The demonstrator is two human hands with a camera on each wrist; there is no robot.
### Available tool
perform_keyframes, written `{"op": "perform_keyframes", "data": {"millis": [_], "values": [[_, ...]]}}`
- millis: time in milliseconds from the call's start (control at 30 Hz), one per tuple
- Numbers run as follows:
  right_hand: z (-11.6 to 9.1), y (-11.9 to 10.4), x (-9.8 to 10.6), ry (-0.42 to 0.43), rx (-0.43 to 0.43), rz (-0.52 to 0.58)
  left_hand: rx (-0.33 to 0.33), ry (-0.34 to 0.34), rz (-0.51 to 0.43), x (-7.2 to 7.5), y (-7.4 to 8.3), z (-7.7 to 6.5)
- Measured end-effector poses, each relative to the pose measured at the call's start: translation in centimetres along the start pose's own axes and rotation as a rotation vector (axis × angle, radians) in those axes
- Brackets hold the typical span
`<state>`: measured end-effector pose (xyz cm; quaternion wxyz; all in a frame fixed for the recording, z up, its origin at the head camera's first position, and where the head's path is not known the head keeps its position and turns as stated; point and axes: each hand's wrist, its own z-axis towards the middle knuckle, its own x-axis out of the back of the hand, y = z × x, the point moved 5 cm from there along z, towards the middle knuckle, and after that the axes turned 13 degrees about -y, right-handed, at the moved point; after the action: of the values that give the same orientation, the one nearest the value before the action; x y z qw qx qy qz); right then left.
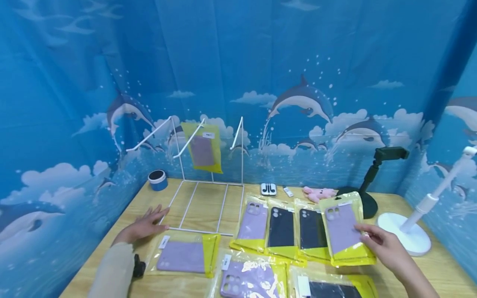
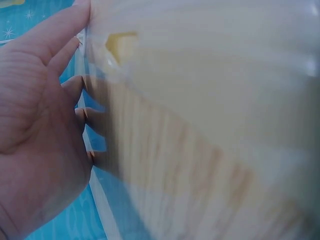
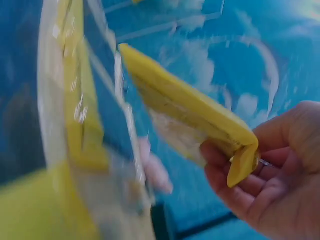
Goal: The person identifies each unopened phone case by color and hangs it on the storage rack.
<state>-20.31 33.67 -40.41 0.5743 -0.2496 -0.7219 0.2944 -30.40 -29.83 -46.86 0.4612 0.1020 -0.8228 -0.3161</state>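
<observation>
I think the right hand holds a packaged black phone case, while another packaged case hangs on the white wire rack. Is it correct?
Black is wrong: the head view shows the right hand holding a packaged purple phone case, while another packaged case hangs on the white wire rack.

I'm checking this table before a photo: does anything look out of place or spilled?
No spill shows. The pink toy toward the back, by the black phone stand, looks slightly odd: a toy among bagged phone cases.
</observation>
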Motion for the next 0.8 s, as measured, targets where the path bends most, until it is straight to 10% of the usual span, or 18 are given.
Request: {"op": "perform_keyframes", "data": {"millis": [367,567,800], "values": [[0.8,-12.8,-6.3,-0.104,0.499,0.176,0.044,-0.001,0.002,0.1,0.0,0.1],[2.2,-20.5,-11.0,-0.196,0.863,0.121,0.042,-0.002,0.005,-0.1,0.1,-0.1],[2.7,-27.7,-13.8,-0.156,1.053,0.051,0.01,0.0,0.001,0.0,0.6,-0.3]]}}
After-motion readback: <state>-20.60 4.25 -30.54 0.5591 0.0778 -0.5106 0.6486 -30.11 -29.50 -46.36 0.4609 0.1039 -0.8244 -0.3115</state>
